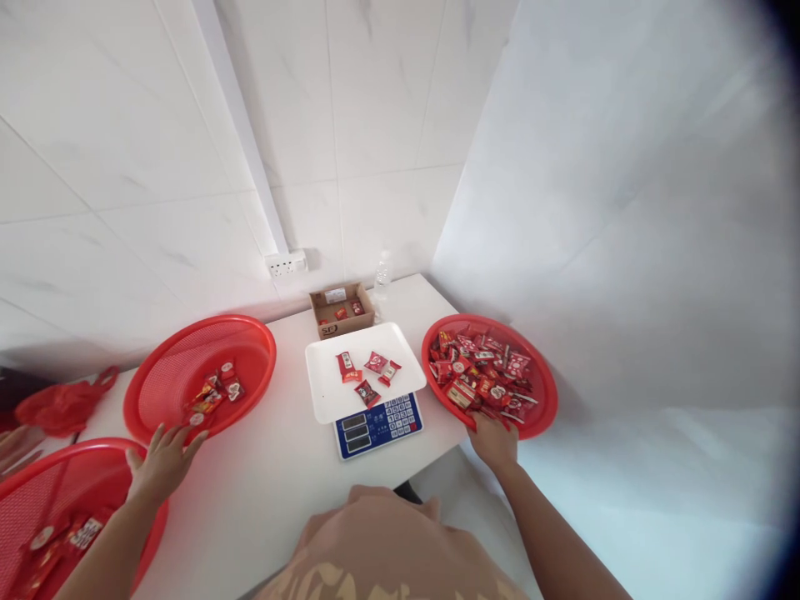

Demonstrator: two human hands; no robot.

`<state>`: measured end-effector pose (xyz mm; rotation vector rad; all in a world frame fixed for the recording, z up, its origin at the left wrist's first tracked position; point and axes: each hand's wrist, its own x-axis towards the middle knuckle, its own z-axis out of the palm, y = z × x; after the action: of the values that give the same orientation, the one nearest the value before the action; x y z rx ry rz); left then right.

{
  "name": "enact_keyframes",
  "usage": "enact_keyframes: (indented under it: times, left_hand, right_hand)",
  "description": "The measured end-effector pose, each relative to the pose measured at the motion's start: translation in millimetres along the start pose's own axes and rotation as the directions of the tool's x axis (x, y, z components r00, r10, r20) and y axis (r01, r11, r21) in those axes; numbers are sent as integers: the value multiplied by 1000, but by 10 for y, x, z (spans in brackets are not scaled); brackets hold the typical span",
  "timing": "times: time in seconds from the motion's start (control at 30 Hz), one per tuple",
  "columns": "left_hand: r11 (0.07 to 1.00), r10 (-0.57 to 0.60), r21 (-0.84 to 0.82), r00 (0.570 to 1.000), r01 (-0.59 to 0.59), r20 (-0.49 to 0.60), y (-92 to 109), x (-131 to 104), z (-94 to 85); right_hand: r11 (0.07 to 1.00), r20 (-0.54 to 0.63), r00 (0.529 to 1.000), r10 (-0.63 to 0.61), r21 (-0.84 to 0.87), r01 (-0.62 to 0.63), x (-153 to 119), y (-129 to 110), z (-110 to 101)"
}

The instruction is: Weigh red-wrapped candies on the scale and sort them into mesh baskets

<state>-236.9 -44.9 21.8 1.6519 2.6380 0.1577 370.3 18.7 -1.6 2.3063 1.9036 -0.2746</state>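
My left hand (162, 467) is open, fingers spread at the near rim of a red basket (162, 367) that holds a few candy packets (216, 393). In the right basket (543, 392), full of red wrapped candies (484, 367), my right hand (493, 437) reaches over the near rim; its fingertips are hidden among the packets, so what they hold cannot be seen. Between the two baskets, a white tray (325, 387) sits on a scale with a blue keypad panel (378, 427). Several small red packets (367, 393) lie spread on the tray.
Another red basket (37, 500) with packets stands at the lower left, near another person's hand (16, 446) and a red plastic bag (66, 404). Behind the tray are a cardboard box (342, 310) with packets and a clear bottle (382, 275). Walls border the white table (275, 492).
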Motion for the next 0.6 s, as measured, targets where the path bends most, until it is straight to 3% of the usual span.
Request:
enact_keyframes:
  times: [0.07, 0.13, 0.33, 0.6]
  left_hand:
    - [1000, 11, 21, 993, -14, 120, 145, -22, -16]
    - [999, 32, 26, 986, -37, 166, 307, -49, -26]
    - [994, 109, 10, 973, -113, 205, 692, -89, 68]
    - [995, 94, -42, 983, -88, 160, 857, -38, 119]
  right_hand:
    - [1000, 7, 1000, 5, 8, -5, 0, -2, -6]
    - [1000, 10, 1000, 9, 12, -9, -3, -5, -13]
    - [1000, -5, 1000, 6, 15, -6, -16, -12, -26]
    - [1000, -20, 1000, -9, 18, 9, -17, -4, -10]
